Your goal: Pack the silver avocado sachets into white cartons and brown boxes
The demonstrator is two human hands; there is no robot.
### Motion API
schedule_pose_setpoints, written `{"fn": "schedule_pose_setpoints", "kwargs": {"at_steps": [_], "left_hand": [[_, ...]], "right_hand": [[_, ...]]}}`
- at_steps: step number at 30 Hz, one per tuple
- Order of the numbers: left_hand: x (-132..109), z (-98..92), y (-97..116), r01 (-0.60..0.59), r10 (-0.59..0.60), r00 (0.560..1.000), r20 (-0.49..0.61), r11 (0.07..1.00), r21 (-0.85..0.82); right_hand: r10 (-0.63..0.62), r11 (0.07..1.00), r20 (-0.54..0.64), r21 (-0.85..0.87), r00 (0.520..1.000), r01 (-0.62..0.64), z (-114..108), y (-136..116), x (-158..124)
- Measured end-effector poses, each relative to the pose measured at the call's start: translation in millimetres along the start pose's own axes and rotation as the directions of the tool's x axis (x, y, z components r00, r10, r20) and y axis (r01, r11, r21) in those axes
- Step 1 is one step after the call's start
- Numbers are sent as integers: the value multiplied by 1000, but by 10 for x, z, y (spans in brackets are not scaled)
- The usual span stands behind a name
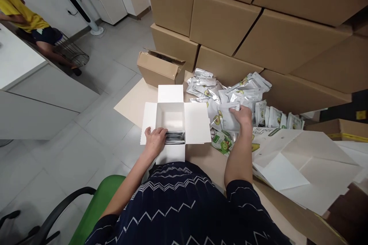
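An open white box (pixel 197 122) stands upright in front of my body, its flaps folded outward. Several pouches (pixel 174 138) stand on edge inside it, along the side nearest me. My left hand (pixel 156 138) lies over the box's left edge, closed on it, with its fingertips inside against the pouches. My right hand (pixel 243 116) pinches the upper right corner of a white pouch (pixel 228 118) with an avocado print. That pouch is over a heap of similar silvery-white pouches (pixel 244 93) to the right of the box. Below it a green printed pack (pixel 222 142) shows.
Stacked cardboard cartons (pixel 224 23) form a wall behind the heap. A small opened carton (pixel 158 69) sits behind the white box. More open printed white boxes (pixel 301 157) lie at right. A green chair (pixel 99 203) is at lower left; a person in yellow (pixel 24 11) sits far left.
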State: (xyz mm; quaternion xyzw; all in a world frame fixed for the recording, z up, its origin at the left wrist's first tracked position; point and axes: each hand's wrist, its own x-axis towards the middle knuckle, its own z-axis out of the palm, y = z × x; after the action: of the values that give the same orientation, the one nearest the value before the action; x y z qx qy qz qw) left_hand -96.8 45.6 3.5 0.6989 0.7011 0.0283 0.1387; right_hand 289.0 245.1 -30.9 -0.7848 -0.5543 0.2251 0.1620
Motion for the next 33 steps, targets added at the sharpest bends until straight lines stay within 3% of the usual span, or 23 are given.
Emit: {"fn": "schedule_pose_setpoints", "kwargs": {"at_steps": [3,5,7,11,16,18,20,23,25,27,29,31,33], "left_hand": [[-5,-11,15,6,-6,1000,8,1000,-2],[-8,-22,27,13,-13,1000,12,1000,-6],[-12,-31,36,18,-18,1000,15,1000,-10],[-15,-37,41,23,-23,999,22,1000,-9],[-9,-44,47,23,-22,999,26,1000,-15],[-6,-49,52,25,-24,999,26,1000,-19],[-6,-53,53,23,-22,999,24,1000,-21],[-10,-51,50,11,-11,1000,16,1000,-14],[-13,-42,48,6,-6,1000,11,1000,-3],[-15,-30,47,4,-4,1000,8,1000,6],[-16,-18,47,3,-3,1000,4,1000,12],[-18,-12,48,1,-1,1000,6,1000,18],[-21,-14,50,2,-2,1000,10,1000,20]], "right_hand": [[-97,960,-257,231,962,159,-17,-105,-125],[-80,921,-346,333,935,202,43,-153,-204],[-52,912,-336,369,940,182,135,-167,-263],[-85,947,-191,291,978,139,254,-151,-322],[-227,966,-109,100,968,238,77,-245,-376],[-279,955,-154,61,948,291,-49,-330,-424],[-299,931,-262,132,918,341,-174,-440,-498],[-217,830,-447,383,868,405,-338,-650,-651],[-165,704,-492,548,855,452,-421,-809,-770],[-213,577,-454,656,865,487,-461,-967,-891],[-329,515,-357,708,874,483,-440,-1111,-1002],[-451,536,-228,704,863,466,-356,-1237,-1099],[-570,595,-73,651,819,472,-230,-1355,-1185]]}}
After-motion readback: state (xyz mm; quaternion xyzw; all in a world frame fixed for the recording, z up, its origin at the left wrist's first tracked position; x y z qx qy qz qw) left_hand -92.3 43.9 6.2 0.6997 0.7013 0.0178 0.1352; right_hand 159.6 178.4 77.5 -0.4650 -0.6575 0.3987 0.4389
